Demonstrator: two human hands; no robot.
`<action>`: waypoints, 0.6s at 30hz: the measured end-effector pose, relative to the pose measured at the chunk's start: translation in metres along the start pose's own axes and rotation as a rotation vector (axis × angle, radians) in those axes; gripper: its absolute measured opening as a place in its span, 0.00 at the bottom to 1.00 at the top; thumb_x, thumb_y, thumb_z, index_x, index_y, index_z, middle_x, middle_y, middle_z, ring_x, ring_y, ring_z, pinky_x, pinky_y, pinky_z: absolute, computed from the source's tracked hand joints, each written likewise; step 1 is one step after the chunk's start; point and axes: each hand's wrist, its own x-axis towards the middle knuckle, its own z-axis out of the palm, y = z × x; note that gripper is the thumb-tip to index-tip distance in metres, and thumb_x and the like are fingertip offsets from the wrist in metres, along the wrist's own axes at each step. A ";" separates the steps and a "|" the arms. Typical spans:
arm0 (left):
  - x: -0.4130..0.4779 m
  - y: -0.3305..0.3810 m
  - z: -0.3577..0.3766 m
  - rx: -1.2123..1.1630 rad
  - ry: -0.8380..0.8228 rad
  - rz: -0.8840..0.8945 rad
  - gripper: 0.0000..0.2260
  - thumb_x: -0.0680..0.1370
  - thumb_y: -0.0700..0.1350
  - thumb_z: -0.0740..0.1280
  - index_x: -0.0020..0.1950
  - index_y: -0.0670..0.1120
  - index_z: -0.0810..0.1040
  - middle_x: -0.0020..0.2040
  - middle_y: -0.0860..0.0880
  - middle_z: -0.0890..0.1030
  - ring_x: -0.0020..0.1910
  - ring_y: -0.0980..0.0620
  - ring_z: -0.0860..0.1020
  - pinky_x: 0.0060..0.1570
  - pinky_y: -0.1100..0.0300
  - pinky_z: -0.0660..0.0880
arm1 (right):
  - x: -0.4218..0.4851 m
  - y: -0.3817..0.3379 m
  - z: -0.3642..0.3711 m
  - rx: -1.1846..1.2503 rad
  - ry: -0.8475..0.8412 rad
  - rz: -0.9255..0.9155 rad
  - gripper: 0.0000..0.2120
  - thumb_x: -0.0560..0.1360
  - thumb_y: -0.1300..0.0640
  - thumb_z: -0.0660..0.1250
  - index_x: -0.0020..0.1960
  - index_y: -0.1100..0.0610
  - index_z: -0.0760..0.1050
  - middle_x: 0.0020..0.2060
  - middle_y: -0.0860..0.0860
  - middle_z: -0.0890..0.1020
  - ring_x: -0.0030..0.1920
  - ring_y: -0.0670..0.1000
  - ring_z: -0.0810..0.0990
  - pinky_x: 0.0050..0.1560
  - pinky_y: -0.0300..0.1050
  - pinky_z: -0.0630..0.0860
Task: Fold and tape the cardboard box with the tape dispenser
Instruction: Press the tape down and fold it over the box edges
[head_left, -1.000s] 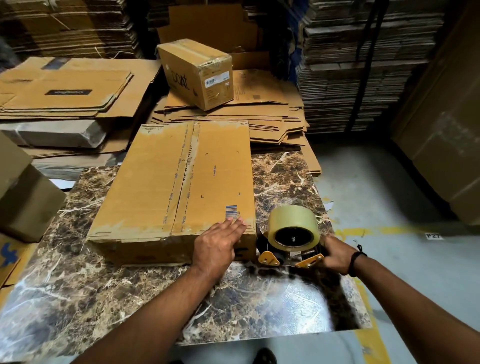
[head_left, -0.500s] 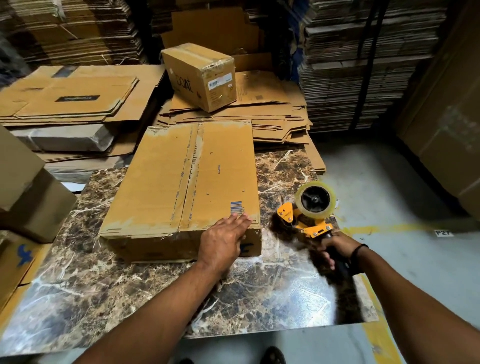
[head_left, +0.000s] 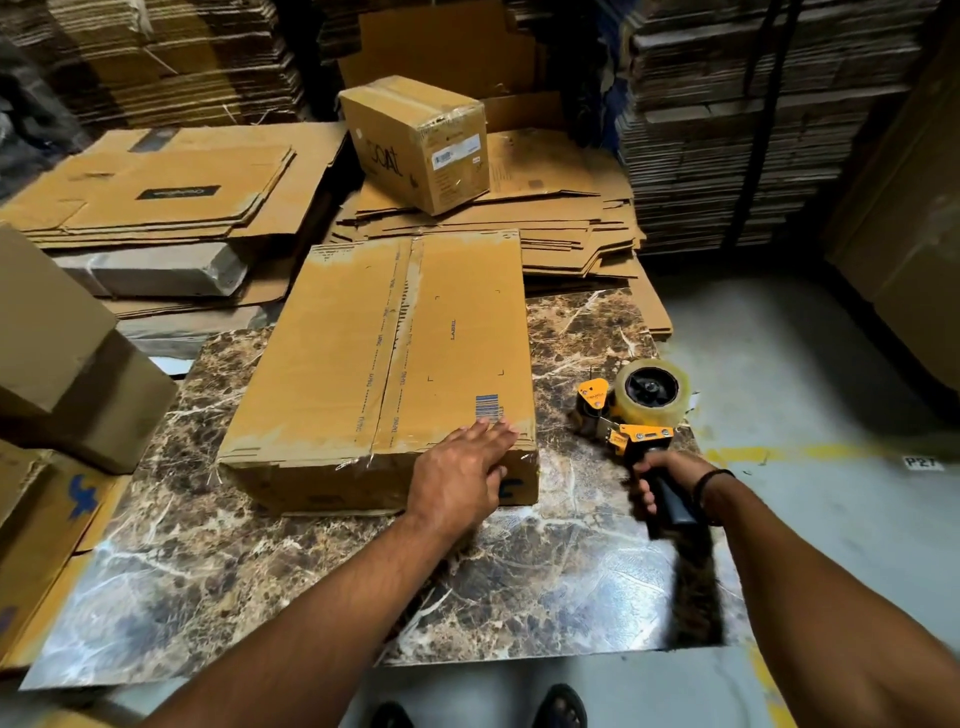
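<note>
Far left, a stack of brown cartons (head_left: 67, 364) rises beside the marble-patterned table (head_left: 311, 582). On the table lies the cardboard box (head_left: 374, 364), flat and closed, its long axis running from the near edge away toward the stacks of flattened cardboard (head_left: 156, 192) behind; its far end overhangs the back of the table. The 2 top flaps meet in a seam that runs along that same long axis, with clear tape showing down it and over the near end face. A barcode sits at the near right corner of the lid. The left hand (head_left: 460, 475) lies over that corner, palm down, fingers extended and close together, fingertips just below the barcode and the thumb side draped over the front face. Behind the box, a smaller taped carton (head_left: 415, 140) sits on a heap of flattened sheets. To the right of the box, resting on the table near its right edge, is the tape dispenser (head_left: 631, 410): orange frame, clear roll at the far end, black handle pointing back at the person. The right hand (head_left: 667, 483) is wrapped around that handle in a closed fist, a dark band at the wrist.
</note>
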 end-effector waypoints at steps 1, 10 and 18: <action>0.000 0.000 0.000 -0.003 0.006 -0.004 0.23 0.79 0.55 0.60 0.72 0.58 0.59 0.72 0.61 0.61 0.71 0.60 0.61 0.64 0.66 0.55 | -0.004 -0.003 0.001 -0.096 0.103 -0.033 0.08 0.70 0.59 0.63 0.35 0.61 0.68 0.29 0.56 0.71 0.29 0.54 0.69 0.34 0.47 0.65; -0.001 -0.005 -0.001 -0.004 -0.052 0.051 0.28 0.77 0.62 0.57 0.74 0.58 0.53 0.74 0.60 0.56 0.73 0.59 0.56 0.68 0.62 0.57 | -0.044 0.015 0.066 -0.932 1.043 -0.550 0.23 0.67 0.57 0.71 0.61 0.60 0.73 0.55 0.62 0.80 0.56 0.63 0.77 0.53 0.52 0.75; -0.002 -0.013 0.000 -0.024 -0.093 0.123 0.30 0.75 0.58 0.61 0.75 0.55 0.54 0.75 0.57 0.56 0.74 0.58 0.55 0.70 0.62 0.52 | -0.042 0.044 0.189 -0.305 0.304 -0.940 0.40 0.66 0.71 0.61 0.76 0.53 0.56 0.67 0.43 0.67 0.62 0.30 0.69 0.63 0.32 0.68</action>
